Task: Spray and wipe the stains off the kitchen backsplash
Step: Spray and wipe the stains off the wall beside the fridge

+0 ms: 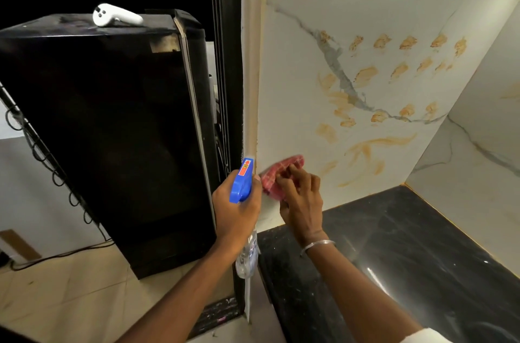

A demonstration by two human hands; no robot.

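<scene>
the backsplash (351, 5) is a white marble-look panel with grey veins, standing over a dark countertop (394, 244). orange-brown stains (365, 74) cover its middle: rows of short dabs higher up and longer smears lower down. a red checked cloth (292, 161) lies against the panel low on the left, close to the pale corner trim (253, 89) and below and left of most stains. the right hand (302, 199) presses the cloth to the panel with curled fingers. they cover its lower half, so how it is folded is not clear. a thin metal bangle (318, 244) is on this wrist, and a white sleeve is cut off at the bottom edge.

the left hand (236, 210) is wrapped around the neck of a spray bottle (242, 182), just left of the cloth. the blue head stands up above the fist, and the clear body hangs below it, mostly hidden. the label is too blurred to read, and the trigger finger cannot be seen.

to the right of the cloth the panel runs wide until it meets a side wall (478, 145) in a corner. its lower edge meets the countertop. left of the trim, beyond a dark frame, stands a tall black cabinet (112, 131) on a tiled floor (70, 286), with a white controller (115, 15) on top and cables (42, 157) at its side. the area above it is too dark to make out.
</scene>
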